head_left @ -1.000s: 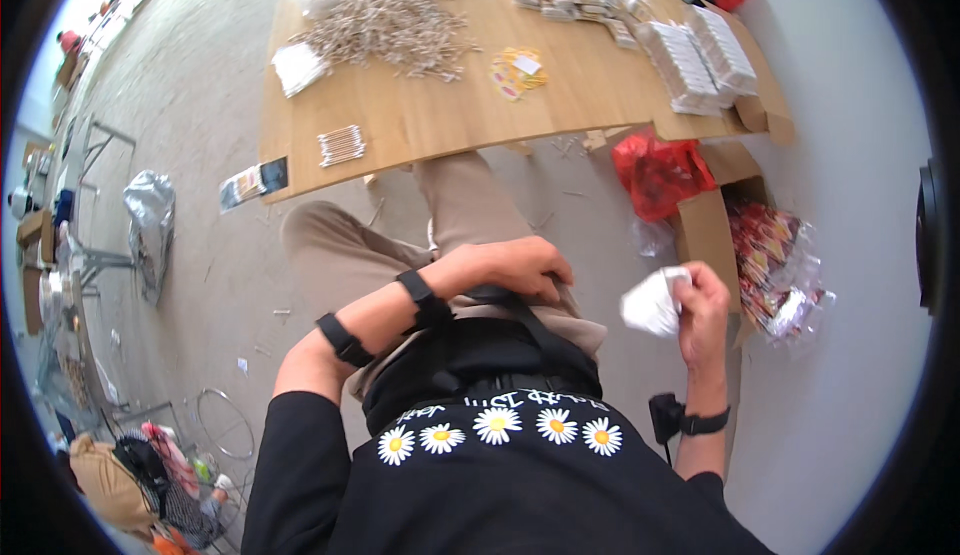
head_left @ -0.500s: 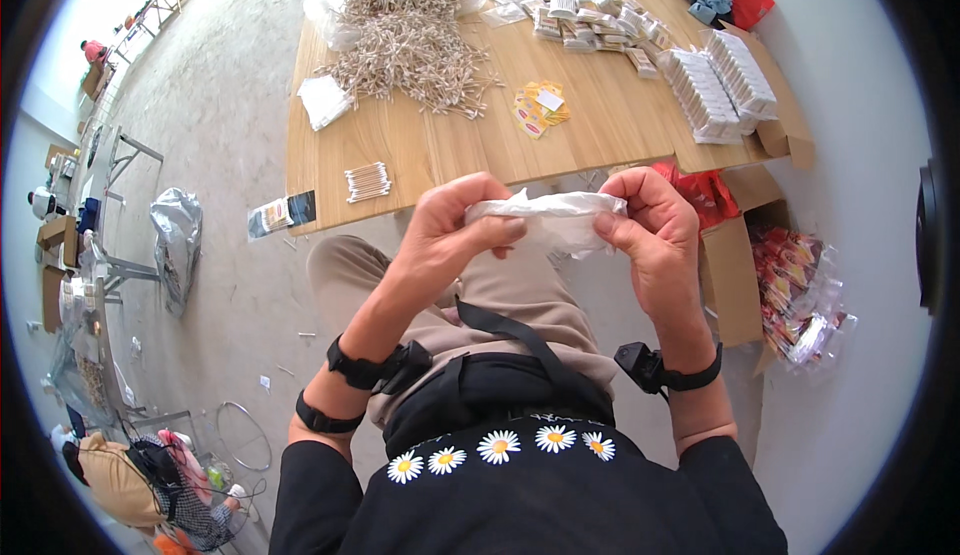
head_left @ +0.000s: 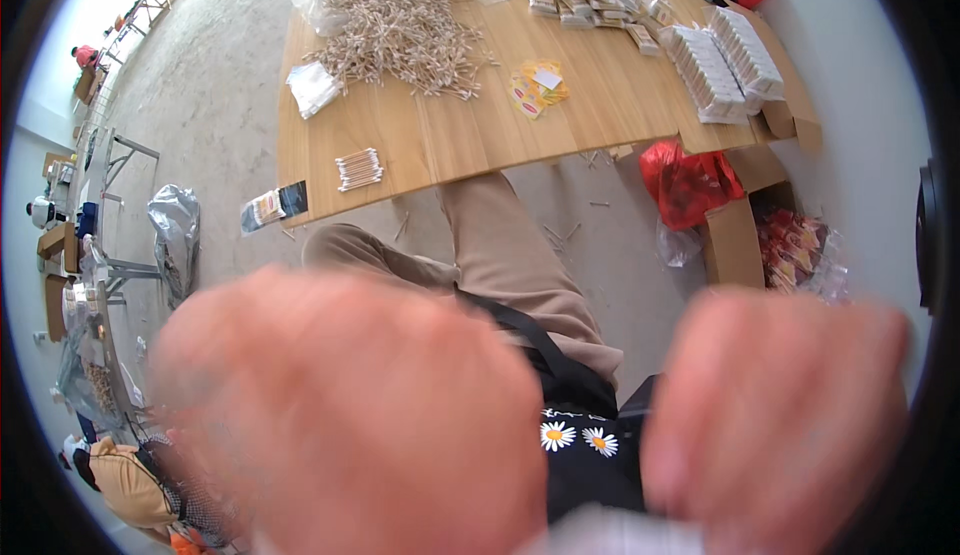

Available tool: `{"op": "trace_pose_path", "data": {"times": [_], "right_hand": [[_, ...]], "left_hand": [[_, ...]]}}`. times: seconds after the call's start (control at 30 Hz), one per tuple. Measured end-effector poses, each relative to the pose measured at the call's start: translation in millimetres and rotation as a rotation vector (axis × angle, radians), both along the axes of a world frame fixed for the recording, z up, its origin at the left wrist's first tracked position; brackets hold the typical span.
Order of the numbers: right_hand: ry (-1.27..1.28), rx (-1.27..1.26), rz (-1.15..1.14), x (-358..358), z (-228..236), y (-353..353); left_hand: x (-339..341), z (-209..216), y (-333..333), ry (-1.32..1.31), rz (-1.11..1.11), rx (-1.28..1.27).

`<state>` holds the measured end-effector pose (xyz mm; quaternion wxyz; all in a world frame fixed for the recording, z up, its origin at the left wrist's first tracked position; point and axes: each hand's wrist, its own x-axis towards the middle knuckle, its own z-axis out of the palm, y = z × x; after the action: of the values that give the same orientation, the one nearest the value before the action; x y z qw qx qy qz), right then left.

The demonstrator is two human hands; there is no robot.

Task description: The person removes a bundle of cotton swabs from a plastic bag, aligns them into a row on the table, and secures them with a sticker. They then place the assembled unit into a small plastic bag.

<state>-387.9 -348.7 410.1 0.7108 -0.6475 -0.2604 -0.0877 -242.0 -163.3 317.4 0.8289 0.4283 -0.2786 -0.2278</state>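
Both of my hands are raised close to the camera, large and smeared by motion. My left hand (head_left: 370,405) fills the lower middle and looks curled closed. To its right, my right hand (head_left: 775,415) is a blurred closed fist. Between them at the bottom edge shows a blurred strip of a white plastic bag (head_left: 625,533), gripped at its two ends; most of it is out of the picture. On the table (head_left: 440,145) beyond, a row of cotton swabs (head_left: 359,170) lies near the front left. Behind it is a big heap of loose swabs (head_left: 405,45).
Packed swab packets (head_left: 590,0) lie at the back, with white stacked packs (head_left: 705,75) at the right. Yellow cards (head_left: 538,90), a white bag stack (head_left: 313,89) and a packet (head_left: 272,209) are on the table. A red bag (head_left: 690,185) and carton (head_left: 735,245) stand below right.
Both hands have come up from in front of my lap toward the camera, moving apart and now blurred. The white plastic bag has moved with them to the lower edge.
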Motion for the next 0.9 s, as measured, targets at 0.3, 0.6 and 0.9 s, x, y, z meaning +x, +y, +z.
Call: {"op": "trace_pose_path", "data": {"times": [0.3,0.6,0.9], "right_hand": [[-0.304,0.839,-0.287,-34,-12,49],[-0.644,0.574,-0.786,-55,-25,68],[-0.614,0.540,-0.958,-68,-40,67]], "left_hand": [[-13,-14,-1,-0.003,0.096,0.010],[-21,-9,6,-0.023,0.171,0.019],[-29,-6,14,-0.063,0.237,0.064]]}}
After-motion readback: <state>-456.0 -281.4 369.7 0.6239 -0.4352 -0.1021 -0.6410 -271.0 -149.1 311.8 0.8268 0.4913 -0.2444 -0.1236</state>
